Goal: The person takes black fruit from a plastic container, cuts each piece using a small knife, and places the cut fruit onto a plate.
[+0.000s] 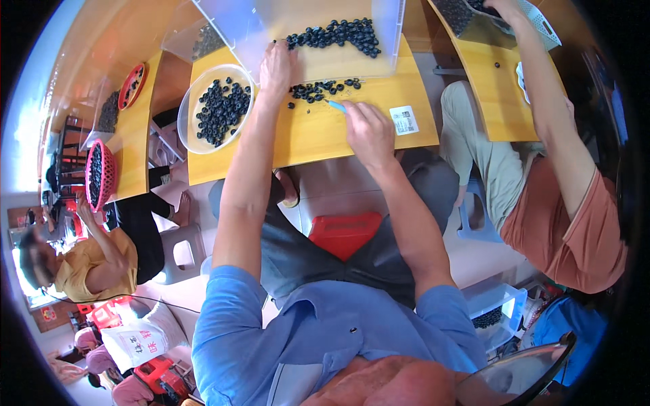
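Note:
My left hand (275,71) reaches over the near edge of a clear plastic bin (264,24). Its fingers are bent together beside dark, round, berry-like pieces (342,35) lying in the bin; what they pinch, if anything, is hidden. In my right hand (371,132) is a small tool with a light-blue end (336,106), its kind unclear. That end points at a loose row of the same dark pieces (318,91) on the yellow tabletop (305,139). Left of my forearm stands a round clear bowl (186,132), partly filled with dark pieces.
A white printed label (404,120) lies on the tabletop at right. A co-worker's arm (542,88) reaches into a container at another table on the right. Another person (101,264) sits at left near a pink basket (101,174). A red stool (345,233) shows between my legs.

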A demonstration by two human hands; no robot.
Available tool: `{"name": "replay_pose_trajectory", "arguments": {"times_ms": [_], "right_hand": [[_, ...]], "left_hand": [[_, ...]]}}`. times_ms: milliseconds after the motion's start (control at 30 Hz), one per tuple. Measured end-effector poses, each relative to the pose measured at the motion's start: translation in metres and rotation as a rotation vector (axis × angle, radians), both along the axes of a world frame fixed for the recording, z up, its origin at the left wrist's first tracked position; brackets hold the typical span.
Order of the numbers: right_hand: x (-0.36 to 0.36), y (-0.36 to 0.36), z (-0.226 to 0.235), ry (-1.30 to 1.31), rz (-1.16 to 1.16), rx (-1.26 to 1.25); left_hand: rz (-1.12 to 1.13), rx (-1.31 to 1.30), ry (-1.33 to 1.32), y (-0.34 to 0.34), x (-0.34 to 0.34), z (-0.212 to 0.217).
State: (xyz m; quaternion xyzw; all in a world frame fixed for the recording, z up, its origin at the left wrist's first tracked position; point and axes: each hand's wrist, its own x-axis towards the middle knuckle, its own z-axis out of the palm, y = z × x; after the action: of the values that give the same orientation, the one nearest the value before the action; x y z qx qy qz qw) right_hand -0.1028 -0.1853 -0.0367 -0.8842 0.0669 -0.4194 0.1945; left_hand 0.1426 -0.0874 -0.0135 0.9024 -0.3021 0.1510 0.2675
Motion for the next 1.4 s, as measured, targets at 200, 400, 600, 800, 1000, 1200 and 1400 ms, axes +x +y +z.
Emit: {"name": "replay_pose_trajectory", "arguments": {"times_ms": [200, 400, 600, 800, 1000, 1200, 1400], "right_hand": [[-0.002, 0.002, 0.005, 0.057, -0.012, 0.014], [-0.003, 0.002, 0.007, 0.067, -0.013, 0.028], [-0.006, 0.003, 0.008, 0.051, 0.004, 0.077], [-0.005, 0.001, 0.007, 0.050, -0.008, 0.070], [-0.003, 0.001, 0.006, 0.001, 0.024, 0.004], [-0.004, 0.005, 0.007, 0.019, 0.042, -0.080], [-0.004, 0.005, 0.005, 0.026, 0.047, -0.131]], "left_hand": [[0.076, 0.078, 0.083, -0.010, 0.027, -0.004], [0.020, 0.031, 0.169, -0.008, 0.003, 0.001], [-0.141, -0.201, 0.235, 0.014, -0.046, 0.012], [-0.203, -0.455, 0.582, 0.054, -0.117, 0.017], [-0.274, -0.567, 0.652, 0.062, -0.139, -0.007], [-0.270, -0.536, 0.575, 0.062, -0.143, -0.011], [-0.243, -0.522, 0.657, 0.060, -0.143, -0.010]]}}
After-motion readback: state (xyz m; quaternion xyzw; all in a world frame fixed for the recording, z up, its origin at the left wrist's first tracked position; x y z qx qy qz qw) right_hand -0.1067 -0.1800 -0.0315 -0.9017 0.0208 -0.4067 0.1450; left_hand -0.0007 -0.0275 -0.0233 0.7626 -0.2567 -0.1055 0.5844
